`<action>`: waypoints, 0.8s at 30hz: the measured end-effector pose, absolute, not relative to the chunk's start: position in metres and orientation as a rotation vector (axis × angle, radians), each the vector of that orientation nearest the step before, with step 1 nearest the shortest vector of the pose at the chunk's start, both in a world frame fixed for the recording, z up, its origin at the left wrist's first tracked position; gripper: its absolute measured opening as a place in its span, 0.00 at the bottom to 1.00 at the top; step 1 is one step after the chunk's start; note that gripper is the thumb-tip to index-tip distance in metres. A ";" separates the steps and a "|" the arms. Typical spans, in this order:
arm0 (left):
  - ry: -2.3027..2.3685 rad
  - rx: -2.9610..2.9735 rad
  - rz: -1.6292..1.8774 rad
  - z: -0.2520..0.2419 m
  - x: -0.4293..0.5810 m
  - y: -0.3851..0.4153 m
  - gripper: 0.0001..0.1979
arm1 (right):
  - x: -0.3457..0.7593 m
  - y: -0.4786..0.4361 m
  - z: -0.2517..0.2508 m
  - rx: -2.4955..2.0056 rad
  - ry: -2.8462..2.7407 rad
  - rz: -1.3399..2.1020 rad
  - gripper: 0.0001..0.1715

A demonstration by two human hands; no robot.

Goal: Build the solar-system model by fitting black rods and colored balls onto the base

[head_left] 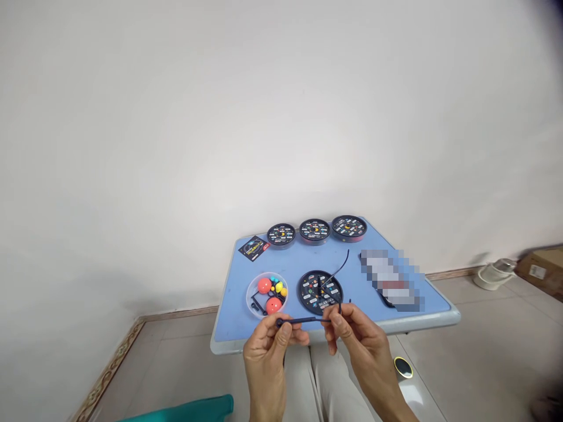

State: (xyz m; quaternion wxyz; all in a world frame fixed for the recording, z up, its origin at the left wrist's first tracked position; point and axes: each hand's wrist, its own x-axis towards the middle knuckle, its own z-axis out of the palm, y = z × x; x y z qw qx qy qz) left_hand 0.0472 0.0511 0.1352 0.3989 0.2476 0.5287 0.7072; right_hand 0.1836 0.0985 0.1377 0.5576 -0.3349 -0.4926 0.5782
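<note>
My left hand and my right hand are raised over the near edge of a small blue table. Both pinch a thin black rod held level between them, the left at its ringed end, the right at the other end. Just beyond the rod lies a black round base disc with coloured labels and thin black arms sticking up from it. To its left a clear round dish holds two red balls, several small coloured balls and black parts.
Three more black discs line the table's far edge, with a black card at the far left. A blurred object lies on the right side. A white wall stands behind; a white appliance and cardboard box sit on the floor at right.
</note>
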 end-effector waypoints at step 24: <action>1.289 0.515 1.861 0.139 0.051 0.056 0.18 | 0.187 0.097 0.131 -0.736 -1.338 1.149 0.14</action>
